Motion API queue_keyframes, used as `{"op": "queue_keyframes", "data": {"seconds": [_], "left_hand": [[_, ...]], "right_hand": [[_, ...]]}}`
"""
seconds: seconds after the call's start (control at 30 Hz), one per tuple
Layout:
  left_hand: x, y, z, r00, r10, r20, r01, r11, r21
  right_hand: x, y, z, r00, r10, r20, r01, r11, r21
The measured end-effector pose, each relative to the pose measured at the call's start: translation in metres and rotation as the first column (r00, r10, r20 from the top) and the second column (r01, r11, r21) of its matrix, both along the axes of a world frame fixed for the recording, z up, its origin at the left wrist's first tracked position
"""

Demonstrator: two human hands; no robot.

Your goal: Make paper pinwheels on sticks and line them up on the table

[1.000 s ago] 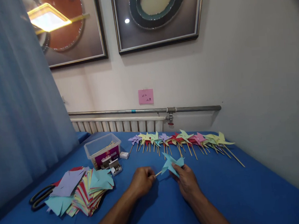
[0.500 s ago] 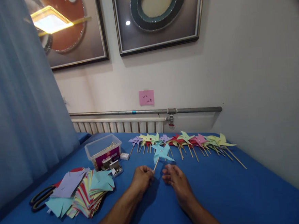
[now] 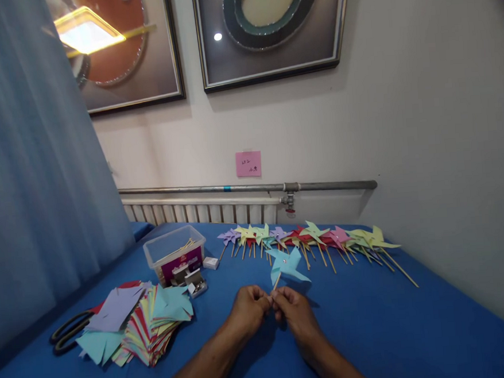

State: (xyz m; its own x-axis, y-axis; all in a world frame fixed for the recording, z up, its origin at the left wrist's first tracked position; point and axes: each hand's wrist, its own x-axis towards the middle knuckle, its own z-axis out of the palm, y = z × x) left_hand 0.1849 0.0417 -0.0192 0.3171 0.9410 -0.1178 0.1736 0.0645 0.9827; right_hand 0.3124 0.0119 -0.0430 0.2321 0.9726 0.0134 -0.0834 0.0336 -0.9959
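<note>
while hands (image 3: 248, 311) hold a blue pinwheel (image 3: 285, 263), a pinwheel row (image 3: 314, 232) lies beyond.

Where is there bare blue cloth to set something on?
Bare blue cloth lies right of the right hand, nearer than the row of coloured paper pinwheels, and between the left hand and the coloured paper stack. Crowded: around the clear plastic tub and along that row.

Our right fingers (image 3: 283, 299) have left the paper of the light-blue pinwheel (image 3: 285, 261) and now pinch its stick (image 3: 277, 280) beside our left fingers (image 3: 264, 301); its head has swung beyond them.
</note>
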Motion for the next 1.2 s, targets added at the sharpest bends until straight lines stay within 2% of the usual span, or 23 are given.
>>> {"op": "queue_keyframes", "data": {"seconds": [0.1,0.17,0.27,0.4,0.5,0.57,0.67,0.77,0.87,1.0,1.1,1.2], "left_hand": [[0.001,-0.002,-0.003,0.999,0.03,-0.021,-0.029,0.998,0.047],[0.0,-0.004,-0.003,0.995,0.059,-0.076,-0.049,0.99,0.132],[-0.002,-0.008,-0.001,0.974,0.109,-0.199,-0.047,0.955,0.294],[-0.007,-0.008,-0.002,0.933,0.161,-0.321,-0.016,0.912,0.409],[-0.011,-0.002,-0.006,0.917,0.194,-0.348,-0.02,0.894,0.448],[-0.012,0.007,-0.01,0.905,0.23,-0.357,-0.053,0.895,0.444],[-0.007,0.026,-0.012,0.882,0.249,-0.4,-0.084,0.918,0.387],[0.009,0.05,-0.006,0.829,0.266,-0.492,-0.065,0.92,0.386],[0.037,0.076,0.01,0.801,0.298,-0.519,-0.063,0.905,0.421],[0.08,0.103,0.029,0.706,0.373,-0.601,-0.083,0.888,0.453],[0.106,0.111,0.031,0.664,0.412,-0.625,-0.112,0.88,0.462],[0.122,0.112,0.024,0.64,0.421,-0.643,-0.118,0.881,0.459]], "right_hand": [[-0.001,0.0,0.001,0.999,-0.04,0.002,0.04,0.999,-0.008],[-0.001,-0.001,0.001,0.999,-0.053,0.009,0.053,0.998,-0.016],[-0.002,0.0,0.001,0.998,-0.063,0.029,0.063,0.998,-0.022],[-0.007,0.0,0.002,0.993,-0.1,0.064,0.1,0.995,0.007],[-0.014,-0.004,0.003,0.986,-0.136,0.1,0.135,0.991,0.025],[-0.02,-0.01,0.006,0.972,-0.161,0.172,0.147,0.985,0.088],[-0.028,-0.019,0.009,0.947,-0.126,0.295,0.082,0.984,0.156],[-0.033,-0.022,0.008,0.933,-0.114,0.342,0.065,0.987,0.15],[-0.032,-0.019,0.004,0.937,-0.133,0.322,0.083,0.983,0.162],[-0.025,-0.009,-0.004,0.949,-0.207,0.239,0.177,0.974,0.142],[-0.023,-0.004,-0.009,0.955,-0.236,0.18,0.216,0.969,0.12],[-0.024,-0.003,-0.011,0.965,-0.22,0.14,0.208,0.973,0.099]]}}
